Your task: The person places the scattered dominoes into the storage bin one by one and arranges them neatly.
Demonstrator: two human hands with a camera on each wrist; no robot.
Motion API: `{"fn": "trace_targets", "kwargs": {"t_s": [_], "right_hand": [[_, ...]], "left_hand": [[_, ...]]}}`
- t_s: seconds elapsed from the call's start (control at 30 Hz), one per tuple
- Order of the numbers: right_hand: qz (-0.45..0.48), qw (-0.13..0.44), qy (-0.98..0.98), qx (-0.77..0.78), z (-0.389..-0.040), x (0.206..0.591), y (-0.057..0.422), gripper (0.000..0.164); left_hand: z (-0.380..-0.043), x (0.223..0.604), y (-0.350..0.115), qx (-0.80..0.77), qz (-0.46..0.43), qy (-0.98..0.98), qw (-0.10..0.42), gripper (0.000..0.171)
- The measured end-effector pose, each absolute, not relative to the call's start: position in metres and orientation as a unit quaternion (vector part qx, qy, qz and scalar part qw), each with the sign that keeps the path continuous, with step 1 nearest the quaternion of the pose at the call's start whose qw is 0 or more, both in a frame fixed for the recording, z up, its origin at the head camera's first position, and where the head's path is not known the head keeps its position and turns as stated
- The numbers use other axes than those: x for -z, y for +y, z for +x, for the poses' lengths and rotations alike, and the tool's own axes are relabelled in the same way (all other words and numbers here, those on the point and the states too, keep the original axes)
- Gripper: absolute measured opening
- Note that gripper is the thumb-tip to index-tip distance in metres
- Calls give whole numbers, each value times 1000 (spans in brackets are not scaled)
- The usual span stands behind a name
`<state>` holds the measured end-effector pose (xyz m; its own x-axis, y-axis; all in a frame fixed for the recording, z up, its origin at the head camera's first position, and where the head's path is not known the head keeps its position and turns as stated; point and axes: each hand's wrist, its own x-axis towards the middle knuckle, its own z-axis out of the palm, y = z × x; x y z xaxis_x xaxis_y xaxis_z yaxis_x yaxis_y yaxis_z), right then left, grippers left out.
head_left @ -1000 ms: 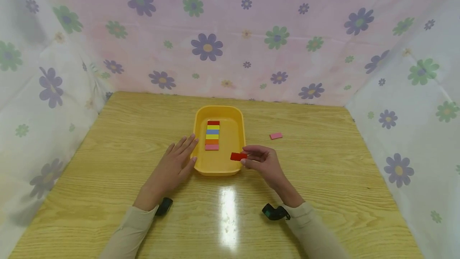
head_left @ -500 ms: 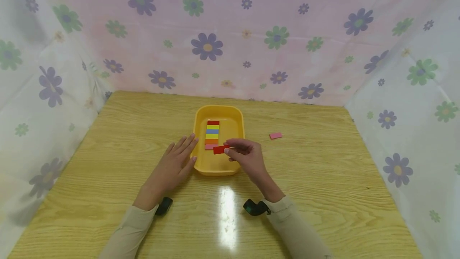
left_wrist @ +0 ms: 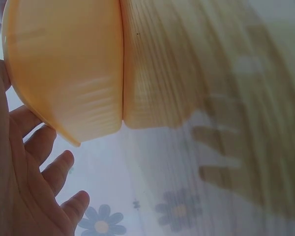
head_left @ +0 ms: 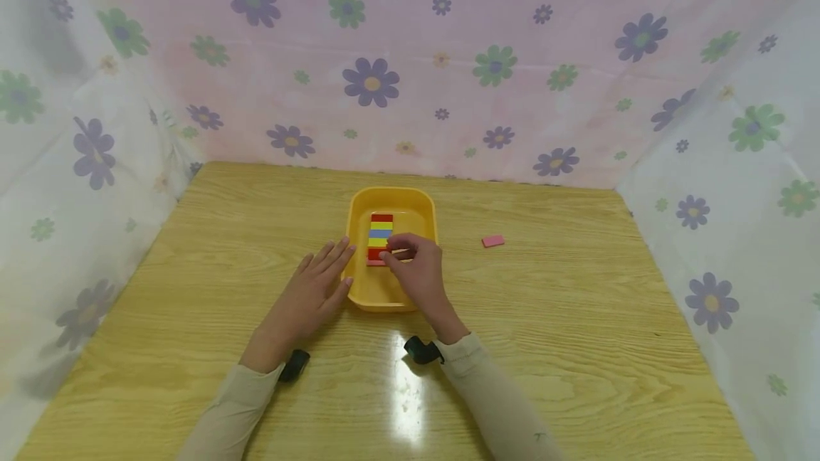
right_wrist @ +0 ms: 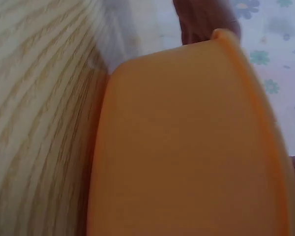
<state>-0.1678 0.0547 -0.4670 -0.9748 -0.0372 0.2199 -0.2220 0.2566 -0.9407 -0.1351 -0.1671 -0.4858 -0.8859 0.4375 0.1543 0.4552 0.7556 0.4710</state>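
Observation:
In the head view, a yellow tray (head_left: 392,191) stands on the table. Inside it lies a row of small flat tiles, among them a blue tile (head_left: 380,233) and a pink tile (head_left: 375,263) at the near end. My right hand (head_left: 419,272) reaches over the tray's right side, pinching a red tile (head_left: 374,254) above the near end of the row. Whether that tile touches those below, I cannot tell. My left hand (head_left: 310,297) rests against the left rim with straight fingers. The left wrist view shows its fingertips (left_wrist: 46,137) at the tray wall (left_wrist: 64,73).
A loose pink tile (head_left: 493,241) lies on the wooden table (head_left: 564,304), right of the tray. Flower-printed cloth (head_left: 442,91) stands behind the table and along both sides. The tray's outer wall (right_wrist: 177,142) fills much of the right wrist view.
My right hand has moved left with the red tile, from over the tray's right rim to the near end of the row, now covering the orange tile. The left hand has stayed put.

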Motion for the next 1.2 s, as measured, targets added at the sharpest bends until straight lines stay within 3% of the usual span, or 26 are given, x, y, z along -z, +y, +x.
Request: {"fn": "trace_targets", "kwargs": {"t_s": [0.17,0.47,0.63,1.2], "right_hand": [[62,54,-830,-552,-174,467,49,23],[-15,-60,-886,-459,-175,465,46,35],[-30,-92,-907,-409,-177,466,45,43],[-28,-78,-919,-385,-187,472,44,42]], "left_hand": [[-135,486,-165,257,-240,-936,17,59],[-134,486,-164,246,-237,-940,15,60],[-132,486,-164,244,-234,-941,14,59],[-128,485,-162,244,-231,-942,12,59]]}}
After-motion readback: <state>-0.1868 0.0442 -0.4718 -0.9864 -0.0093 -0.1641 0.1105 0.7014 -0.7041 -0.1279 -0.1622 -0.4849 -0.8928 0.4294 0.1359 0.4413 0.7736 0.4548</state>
